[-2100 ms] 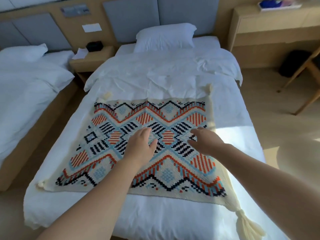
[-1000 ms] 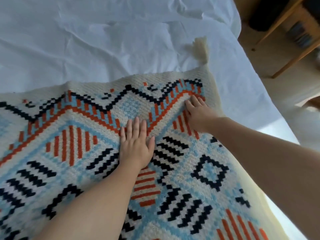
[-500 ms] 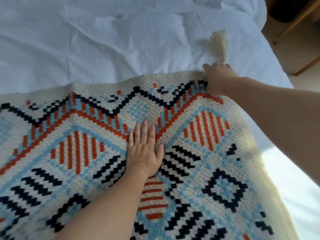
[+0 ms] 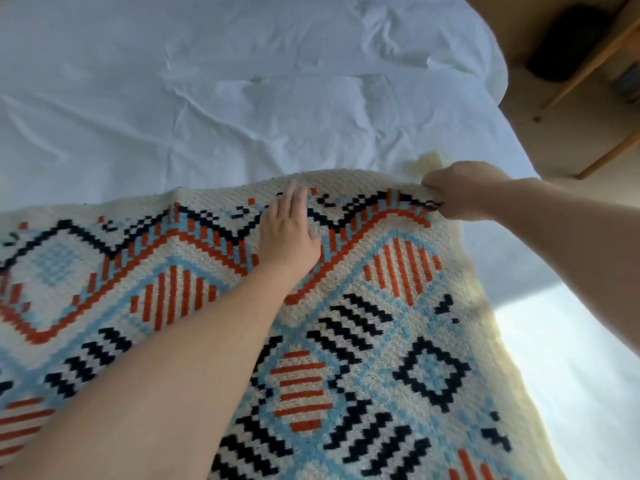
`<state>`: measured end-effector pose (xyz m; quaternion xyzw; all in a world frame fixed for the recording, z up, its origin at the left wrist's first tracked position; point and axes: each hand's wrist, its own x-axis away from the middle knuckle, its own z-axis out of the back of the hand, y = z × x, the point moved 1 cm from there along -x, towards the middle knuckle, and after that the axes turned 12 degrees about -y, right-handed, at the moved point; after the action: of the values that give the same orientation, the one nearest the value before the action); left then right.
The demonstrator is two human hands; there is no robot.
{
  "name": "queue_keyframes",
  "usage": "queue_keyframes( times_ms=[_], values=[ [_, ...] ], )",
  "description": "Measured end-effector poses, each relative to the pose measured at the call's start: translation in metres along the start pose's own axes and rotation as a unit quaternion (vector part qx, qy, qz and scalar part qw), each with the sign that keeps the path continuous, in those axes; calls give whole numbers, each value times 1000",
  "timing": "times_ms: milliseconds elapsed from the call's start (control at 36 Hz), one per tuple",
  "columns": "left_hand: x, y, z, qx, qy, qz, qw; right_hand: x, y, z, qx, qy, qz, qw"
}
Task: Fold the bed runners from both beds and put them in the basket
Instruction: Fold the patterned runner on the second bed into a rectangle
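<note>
A knitted bed runner (image 4: pixel 391 327), cream with orange, black and light-blue zigzags, lies across the white bed (image 4: pixel 207 98) and fills the lower part of the view. My right hand (image 4: pixel 460 190) is clenched on its far right corner, beside a cream tassel (image 4: pixel 427 164). My left hand (image 4: pixel 289 230) lies flat, fingers together, on the runner near its far edge, left of the right hand. No basket is in view.
The white duvet is creased beyond the runner. On the right the bed edge drops to a wooden floor (image 4: pixel 554 126), where wooden chair legs (image 4: pixel 595 60) and a dark object (image 4: pixel 564 43) stand. Sunlight brightens the sheet at lower right.
My right hand slid to the runner's far right corner and closed on it. My left hand moved forward, flat, toward the far edge. The view came closer to the runner.
</note>
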<state>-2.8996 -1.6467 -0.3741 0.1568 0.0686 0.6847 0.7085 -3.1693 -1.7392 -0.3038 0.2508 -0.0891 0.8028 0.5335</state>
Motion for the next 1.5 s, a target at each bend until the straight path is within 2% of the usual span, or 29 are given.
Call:
queue_keyframes(
  times_ms=[111, 194, 333, 444, 556, 722, 889, 1028, 1139, 1194, 1306, 1389, 1500],
  values=[
    [-36, 15, 26, -79, -86, -54, 992, 25, -3, -8, -11, -19, -14, 1000],
    [-39, 16, 32, -98, -136, -43, 985, 41, -1, -18, -23, -22, -21, 999],
    [-21, -1, 35, -67, -116, -17, 991, 61, 7, -31, -34, -36, -33, 998],
    [0, -24, 42, -111, -135, -14, 985, 75, 11, -37, -45, -51, -41, 997],
    [17, -48, 65, -139, -165, 23, 976, 86, 8, -36, -46, -55, -45, 996],
    [57, -64, 84, -51, -190, 42, 980, 102, -11, -31, -45, -59, -43, 996],
    [116, -56, 86, -19, -234, 50, 971, 139, -22, -34, -8, -76, -67, 995],
    [178, -50, 95, -4, -265, 70, 962, 178, -29, -42, -3, -74, -43, 996],
    [229, -34, 99, -14, -260, 87, 962, 213, -34, -52, -12, -99, -35, 994],
    [252, -25, 98, -13, -244, 91, 965, 231, -34, -61, -10, -86, -39, 996],
    [292, -5, 92, 31, -229, 91, 969, 264, -27, -81, 56, -27, -23, 998],
    [321, 9, 84, 48, -224, 90, 969, 288, -22, -98, 112, -25, 3, 993],
    [352, 21, 75, 46, -216, 59, 973, 326, -14, -115, 138, -20, -19, 990]
  ],
)
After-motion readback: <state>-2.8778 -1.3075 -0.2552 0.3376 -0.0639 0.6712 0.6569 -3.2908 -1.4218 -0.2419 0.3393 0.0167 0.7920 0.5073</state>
